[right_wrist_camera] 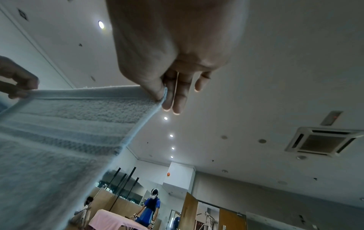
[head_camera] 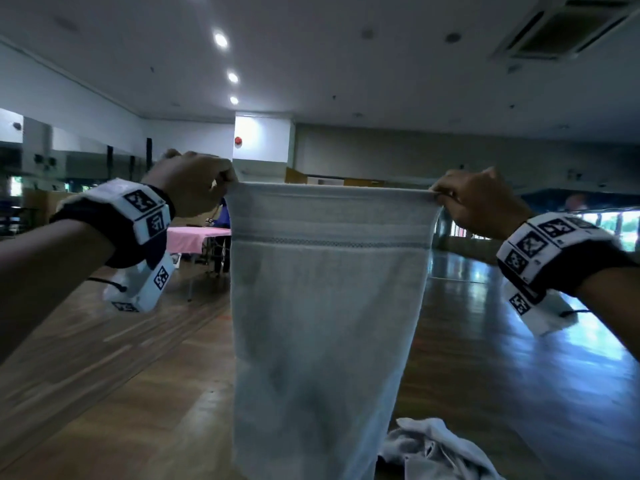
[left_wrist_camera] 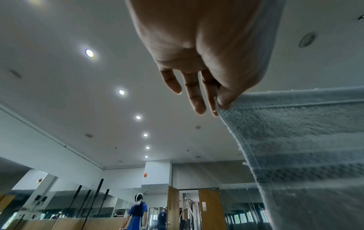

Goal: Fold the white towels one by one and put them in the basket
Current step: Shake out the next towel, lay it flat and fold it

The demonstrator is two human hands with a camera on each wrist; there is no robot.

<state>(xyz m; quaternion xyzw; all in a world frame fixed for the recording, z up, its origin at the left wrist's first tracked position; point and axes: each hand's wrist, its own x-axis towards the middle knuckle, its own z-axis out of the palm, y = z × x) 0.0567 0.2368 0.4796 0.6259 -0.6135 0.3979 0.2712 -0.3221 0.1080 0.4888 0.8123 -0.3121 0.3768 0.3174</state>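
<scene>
A white towel (head_camera: pixel 325 306) with a woven stripe near its top hangs full length in the air in front of me, its top edge pulled taut. My left hand (head_camera: pixel 194 183) pinches the top left corner between thumb and forefinger; the left wrist view shows that pinch on the towel (left_wrist_camera: pixel 307 140) by my left hand (left_wrist_camera: pixel 218 99), other fingers extended. My right hand (head_camera: pixel 474 202) pinches the top right corner. In the right wrist view my right hand (right_wrist_camera: pixel 163 95) holds the towel (right_wrist_camera: pixel 65 140) the same way. The basket is not in view.
A crumpled pile of white towels (head_camera: pixel 433 452) lies at the bottom right on the wooden surface (head_camera: pixel 138 410). Beyond is a large hall with a pink-covered table (head_camera: pixel 194 237), a person in blue (right_wrist_camera: pixel 151 208), wooden doors and mirrors.
</scene>
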